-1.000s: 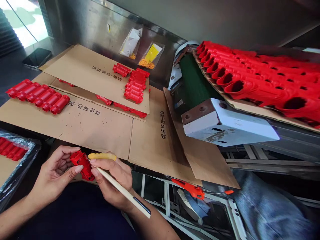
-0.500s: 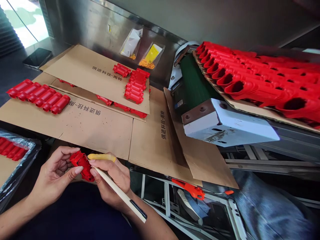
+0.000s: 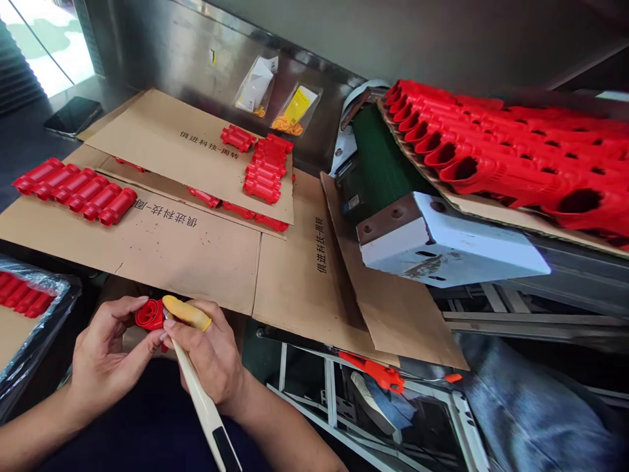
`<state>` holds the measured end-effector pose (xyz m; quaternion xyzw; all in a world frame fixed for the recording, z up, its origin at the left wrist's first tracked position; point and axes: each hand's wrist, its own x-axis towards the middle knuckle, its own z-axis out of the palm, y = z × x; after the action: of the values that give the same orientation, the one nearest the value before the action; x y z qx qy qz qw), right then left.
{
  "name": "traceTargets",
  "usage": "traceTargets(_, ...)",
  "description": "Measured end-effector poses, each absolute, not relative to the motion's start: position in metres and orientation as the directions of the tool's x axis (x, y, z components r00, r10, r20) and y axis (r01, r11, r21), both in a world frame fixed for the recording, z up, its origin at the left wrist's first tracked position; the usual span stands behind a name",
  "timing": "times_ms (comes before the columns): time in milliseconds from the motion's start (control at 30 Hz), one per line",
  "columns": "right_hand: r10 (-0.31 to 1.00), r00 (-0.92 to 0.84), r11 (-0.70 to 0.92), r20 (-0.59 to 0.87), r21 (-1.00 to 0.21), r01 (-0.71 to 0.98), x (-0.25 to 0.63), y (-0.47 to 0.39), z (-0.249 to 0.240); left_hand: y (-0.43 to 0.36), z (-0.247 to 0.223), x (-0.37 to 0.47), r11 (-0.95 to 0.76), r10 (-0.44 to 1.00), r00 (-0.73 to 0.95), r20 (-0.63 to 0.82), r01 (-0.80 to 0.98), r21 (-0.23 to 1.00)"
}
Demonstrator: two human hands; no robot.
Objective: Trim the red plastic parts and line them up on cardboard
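- Brushed metal wall (image 3: 147, 39) closes off the far side in the head view, with a bright window (image 3: 49, 39) at far left.
- Two clear bags, one with white paper (image 3: 256, 82) and one with a yellow label (image 3: 297, 108), hang or lean against it, small yellow-orange pieces inside.
- Right of the bench (image 3: 22, 141), a green conveyor (image 3: 390, 157) carries a cardboard sheet crowded with red tubes (image 3: 491, 151); its white end piece (image 3: 442, 246) blocks that side.
- Near right, below, are a metal frame (image 3: 330, 387), an orange tool (image 3: 371, 372) and a co-worker's denim leg (image 3: 535, 400).
- Brown cardboard (image 3: 196, 255) covers the bench; six red fittings (image 3: 73, 190) lie in a row at left, and more are clustered on the raised sheet (image 3: 147, 124) beyond.
- A phone (image 3: 73, 116) rests far left; a plastic-lined crate (image 3: 61, 285) stands near left.
- At the near edge, the left hand (image 3: 111, 347) pinches a red fitting (image 3: 150, 314), round end showing.
- Right hand (image 3: 206, 354), yellow sleeve (image 3: 187, 311) on one finger, has its fingers closed round a pale-handled tool (image 3: 204, 403); its tip is mostly hidden beside the fitting.
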<state>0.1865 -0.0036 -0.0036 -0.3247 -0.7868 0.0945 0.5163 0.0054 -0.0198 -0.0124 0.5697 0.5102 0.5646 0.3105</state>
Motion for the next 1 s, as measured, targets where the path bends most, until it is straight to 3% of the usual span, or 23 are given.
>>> traceTargets(100, 0.632, -0.222, 0.752, 0.742, -0.518, 0.408, 0.186, -0.006, -0.005, -0.018, -0.006, 0.008, -0.202, 0.942, -0.232, 0.242, 0.182, 0.962)
traceTargets(167, 0.701, -0.168, 0.701, 0.693, -0.628, 0.337, 0.188, -0.008, -0.003, -0.014, 0.001, 0.008, -0.104, 0.963, -0.237, 0.125, 0.097, 0.99)
traceTargets(267, 0.87, -0.066, 0.493, 0.489, -0.865, 0.087, 0.194, -0.008, 0.001, -0.008, 0.005, 0.004, 0.039, 0.986, -0.155, -0.054, -0.101, 0.994)
traceTargets(333, 0.944, -0.053, 0.32, 0.326, -0.942, -0.1, 0.2, -0.007, 0.001, -0.006, 0.004, 0.002, 0.124, 0.985, -0.083, -0.15, -0.259, 0.958)
traceTargets(400, 0.97, -0.079, 0.202, 0.228, -0.946, -0.252, 0.206, -0.004, -0.004, -0.005, 0.002, 0.001, 0.206, 0.974, -0.007, -0.226, -0.388, 0.898)
traceTargets(533, 0.965, -0.173, 0.096, 0.197, -0.88, -0.465, 0.213, 0.004, -0.02, -0.004, 0.002, 0.004, 0.318, 0.946, 0.099, -0.31, -0.49, 0.812)
traceTargets(767, 0.932, -0.275, 0.037, 0.237, -0.815, -0.578, 0.213, 0.004, -0.017, -0.003, 0.012, 0.015, 0.464, 0.878, 0.187, -0.441, -0.557, 0.689)
traceTargets(833, 0.919, -0.277, 0.064, 0.279, -0.802, -0.594, 0.222, 0.003, -0.009, 0.001, 0.012, 0.012, 0.46, 0.882, 0.162, -0.444, -0.505, 0.73)
traceTargets(900, 0.914, -0.281, 0.117, 0.293, -0.852, -0.51, 0.238, 0.005, -0.003, 0.018, 0.012, 0.003, 0.371, 0.929, 0.104, -0.356, -0.309, 0.876)
traceTargets(967, 0.944, -0.225, 0.18, 0.24, -0.95, -0.257, 0.255, 0.011, -0.001, 0.05, 0.015, -0.009, 0.154, 0.984, 0.066, -0.164, 0.131, 0.979)
traceTargets(1000, 0.964, -0.156, 0.202, 0.217, -0.974, -0.104, 0.262, 0.015, -0.001, 0.071, 0.016, -0.015, 0.007, 0.996, 0.081, -0.045, 0.415, 0.91)
